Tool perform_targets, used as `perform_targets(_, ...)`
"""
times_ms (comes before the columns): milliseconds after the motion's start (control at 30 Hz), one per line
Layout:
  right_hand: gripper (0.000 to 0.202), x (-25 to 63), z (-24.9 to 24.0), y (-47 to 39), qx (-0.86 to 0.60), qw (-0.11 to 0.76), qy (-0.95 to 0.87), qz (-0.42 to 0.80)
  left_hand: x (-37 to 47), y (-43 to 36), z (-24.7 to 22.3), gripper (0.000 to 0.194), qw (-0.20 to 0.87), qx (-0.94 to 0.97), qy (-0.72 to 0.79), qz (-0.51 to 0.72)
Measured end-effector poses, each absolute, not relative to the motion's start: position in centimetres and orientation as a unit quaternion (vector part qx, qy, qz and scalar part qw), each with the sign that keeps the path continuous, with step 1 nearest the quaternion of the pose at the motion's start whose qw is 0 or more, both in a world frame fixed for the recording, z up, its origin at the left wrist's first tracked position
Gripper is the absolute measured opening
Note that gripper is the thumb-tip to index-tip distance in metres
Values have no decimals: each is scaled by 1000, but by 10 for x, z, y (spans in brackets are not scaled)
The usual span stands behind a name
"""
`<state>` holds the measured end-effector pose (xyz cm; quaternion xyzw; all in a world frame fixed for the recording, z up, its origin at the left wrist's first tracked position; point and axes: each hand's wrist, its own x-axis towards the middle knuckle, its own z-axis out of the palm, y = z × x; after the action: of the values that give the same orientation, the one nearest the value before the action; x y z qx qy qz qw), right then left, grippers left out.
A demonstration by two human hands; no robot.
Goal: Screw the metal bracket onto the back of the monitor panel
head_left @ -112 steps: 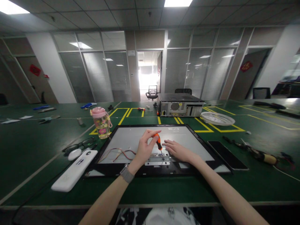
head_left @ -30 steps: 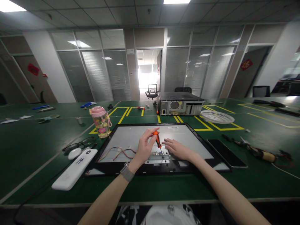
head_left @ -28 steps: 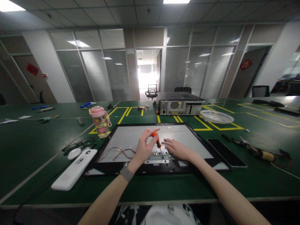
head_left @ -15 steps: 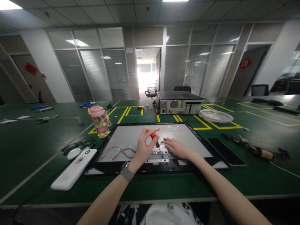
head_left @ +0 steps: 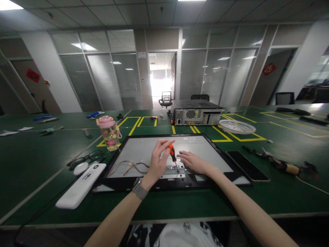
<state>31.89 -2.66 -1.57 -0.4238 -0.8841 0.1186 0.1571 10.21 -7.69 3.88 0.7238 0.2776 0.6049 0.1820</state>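
Note:
My left hand (head_left: 158,159) is closed on the orange-and-black handle of a screwdriver (head_left: 172,153), thumb and fingers at its upper end. The screwdriver leans slightly, its tip down at a metal bracket (head_left: 181,175) on the back of a flat display panel (head_left: 144,145). Beside the tool, my right hand (head_left: 196,162) lies flat on the panel with the fingers stretched out. Thin coloured wires (head_left: 131,164) run across the panel to the left of my left hand. What the screwdriver tip touches is too small to make out.
Left of the panel are a white power bank (head_left: 81,187), eyeglasses (head_left: 86,158) and a pink-lidded bottle (head_left: 109,133). A phone (head_left: 246,165) and cables (head_left: 272,159) lie to the right. Behind stand a computer case (head_left: 197,113), a white basket (head_left: 238,127) and another screwdriver (head_left: 154,118).
The screwdriver handle has turned and stands a little more upright, with more of its orange side showing. My left fingers have shifted slightly on it; my right hand stays in place.

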Motion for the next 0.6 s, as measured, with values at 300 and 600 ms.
perform_targets(300, 55, 319, -16, -26, -430, 146, -882, 125, 105, -71, 35, 20, 169, 713, 279, 621)
perform_targets(600, 65, 319, -11, -30, -433, 136, -879, 148, 105, -73, 37, 22, 180, 719, 276, 613)
